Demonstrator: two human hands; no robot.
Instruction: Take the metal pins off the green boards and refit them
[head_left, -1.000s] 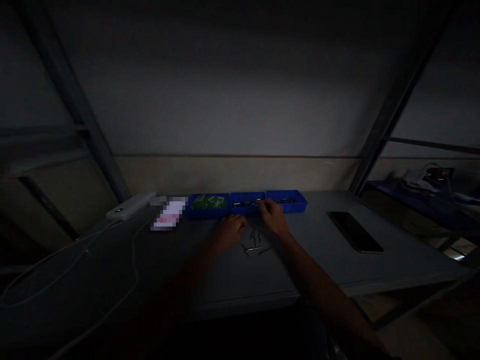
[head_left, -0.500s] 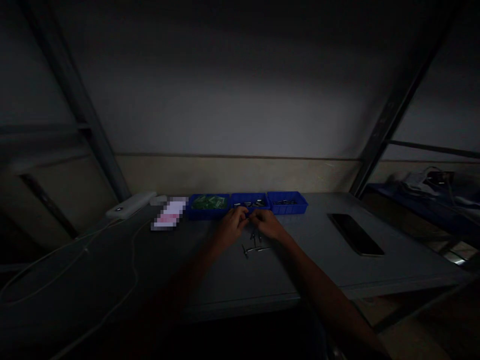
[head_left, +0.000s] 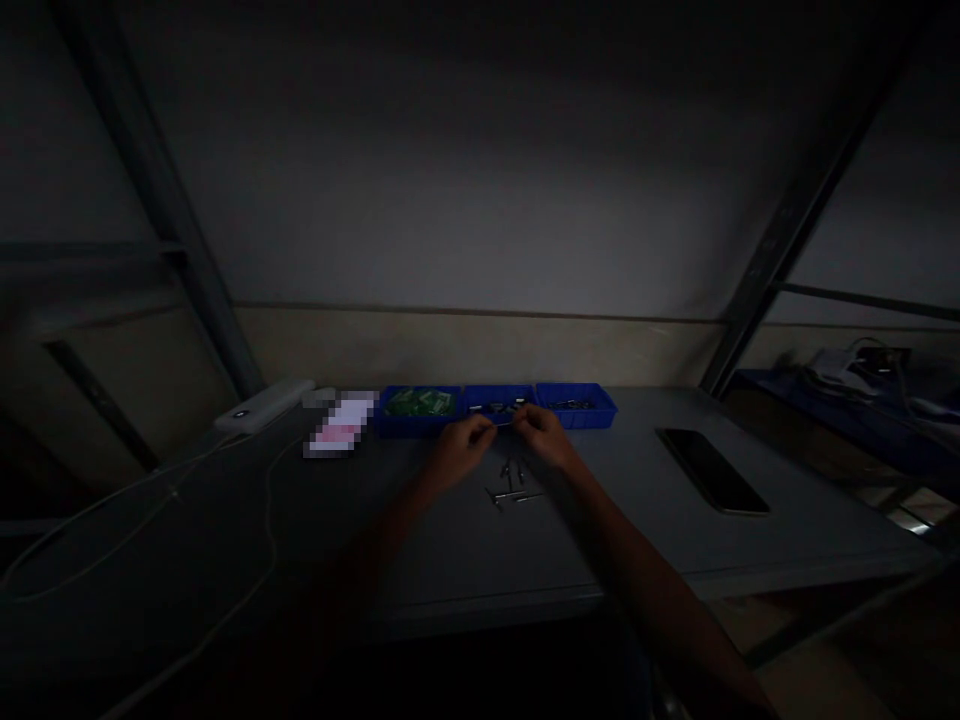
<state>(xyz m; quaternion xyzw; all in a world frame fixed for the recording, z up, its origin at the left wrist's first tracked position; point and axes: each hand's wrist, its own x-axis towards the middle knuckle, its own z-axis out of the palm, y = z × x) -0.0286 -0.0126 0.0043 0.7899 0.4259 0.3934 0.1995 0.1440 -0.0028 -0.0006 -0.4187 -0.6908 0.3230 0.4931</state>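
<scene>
A thin, shiny metal rod-like piece (head_left: 504, 425) spans the gap between my two hands. My left hand (head_left: 460, 446) pinches its left end, and my right hand (head_left: 543, 434) has closed fingers at the other end. Its exact kind is too dark and small to make out. Just behind them stands a blue bin (head_left: 499, 391) holding small metal parts, partly hidden by my fingers. Below the hands, several slim metal parts (head_left: 511, 494) lie loose on the grey table (head_left: 465, 570).
Left of the middle bin is a blue bin (head_left: 382, 425) of green packets; right of it, another blue bin (head_left: 600, 418) holds metal parts. A dark phone (head_left: 712, 470) lies at right. At left are a lit, blurred-out screen (head_left: 341, 425), a white device (head_left: 264, 406) and cables (head_left: 271, 540).
My hands have moved slightly apart, and the thin metal piece now shows between them. The loose parts below are more fully in sight.
</scene>
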